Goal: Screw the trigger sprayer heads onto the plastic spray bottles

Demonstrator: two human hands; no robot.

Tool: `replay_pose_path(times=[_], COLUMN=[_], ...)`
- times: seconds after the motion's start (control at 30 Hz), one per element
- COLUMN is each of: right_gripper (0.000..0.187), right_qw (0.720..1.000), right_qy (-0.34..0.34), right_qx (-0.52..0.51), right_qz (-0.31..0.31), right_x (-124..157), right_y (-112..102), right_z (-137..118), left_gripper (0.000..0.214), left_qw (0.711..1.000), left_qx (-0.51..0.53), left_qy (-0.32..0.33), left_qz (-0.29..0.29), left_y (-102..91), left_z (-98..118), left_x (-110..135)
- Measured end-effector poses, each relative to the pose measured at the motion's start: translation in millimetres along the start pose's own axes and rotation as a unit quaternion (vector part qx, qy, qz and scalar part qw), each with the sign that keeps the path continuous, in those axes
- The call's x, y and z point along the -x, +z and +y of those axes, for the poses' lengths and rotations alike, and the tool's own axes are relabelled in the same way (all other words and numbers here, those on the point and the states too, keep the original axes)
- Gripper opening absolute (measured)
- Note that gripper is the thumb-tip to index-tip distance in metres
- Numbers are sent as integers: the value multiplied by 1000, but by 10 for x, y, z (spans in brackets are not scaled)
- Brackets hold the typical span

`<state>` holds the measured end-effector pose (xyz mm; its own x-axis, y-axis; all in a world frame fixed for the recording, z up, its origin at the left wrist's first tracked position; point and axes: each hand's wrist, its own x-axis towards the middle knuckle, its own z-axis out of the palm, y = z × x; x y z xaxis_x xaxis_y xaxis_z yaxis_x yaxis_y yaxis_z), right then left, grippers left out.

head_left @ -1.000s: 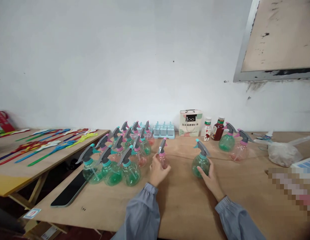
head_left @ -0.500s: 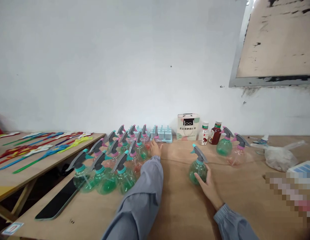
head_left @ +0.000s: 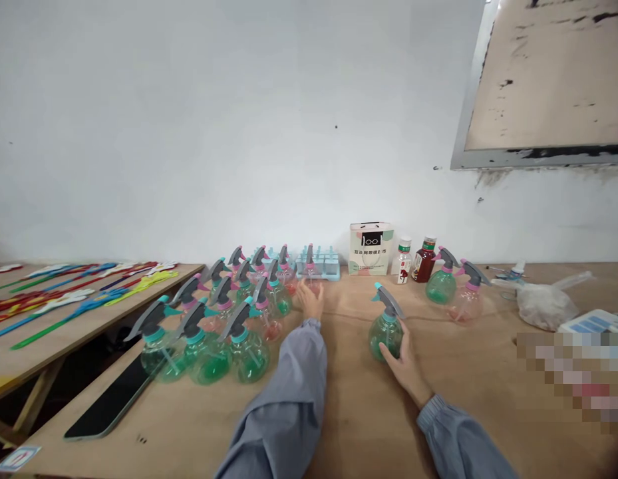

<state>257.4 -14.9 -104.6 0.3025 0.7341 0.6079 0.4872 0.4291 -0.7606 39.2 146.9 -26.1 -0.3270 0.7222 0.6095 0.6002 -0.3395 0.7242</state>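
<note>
My right hand (head_left: 406, 362) is wrapped around the round body of a green spray bottle (head_left: 382, 326) with a teal collar and grey trigger, upright at the tabletop. My left hand (head_left: 311, 301) reaches forward with its fingers apart, just in front of a pink spray bottle (head_left: 311, 269) at the back of the group. Its fingers partly cover that bottle's lower body, and I see nothing held in them. Left of my left arm stand several green and pink spray bottles in rows, among them a front green bottle (head_left: 249, 356).
A phone (head_left: 109, 402) lies at the left front. Light-blue moulds (head_left: 328, 266), a paper bag (head_left: 371, 249) and two drink bottles (head_left: 423, 263) line the wall. Two more spray bottles (head_left: 465, 303) and a plastic bag (head_left: 545, 306) are rightward. Colourful hand-shaped sticks (head_left: 84, 303) cover another table.
My left hand has drawn back slightly from the pink spray bottle at the back. The right hand keeps hold of the green one. The view has shifted a little.
</note>
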Motion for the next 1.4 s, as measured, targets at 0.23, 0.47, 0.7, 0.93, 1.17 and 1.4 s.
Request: replay_pose_path(times=[0.23, 0.47, 0.7, 0.93, 1.17, 1.4], right_gripper=[69, 79, 69, 69, 101, 111], right_qw=[994, 976, 992, 903, 897, 901], right_qy=[-82, -150, -81, 63, 156, 180], right_qx=[60, 110, 86, 123, 177, 215], right_qz=[-38, -110, 44, 407, 375, 330], right_x=[92, 214, -140, -779, -1020, -1102], right_y=[217, 415, 39, -981, -1189, -1202], right_z=[-138, -285, -66, 392, 726, 812], left_gripper=[71, 73, 61, 66, 42, 35], left_qw=[943, 949, 917, 915, 898, 849], left_qx=[217, 268, 376, 375, 399, 479], left_qy=[151, 26, -55, -39, -50, -102], left_qz=[-200, -162, -121, -145, -180, -200], left_y=[-269, -521, -748, -1077, -1133, -1086], left_z=[529, 696, 440, 380, 389, 315], left_x=[804, 1096, 875, 760, 781, 780])
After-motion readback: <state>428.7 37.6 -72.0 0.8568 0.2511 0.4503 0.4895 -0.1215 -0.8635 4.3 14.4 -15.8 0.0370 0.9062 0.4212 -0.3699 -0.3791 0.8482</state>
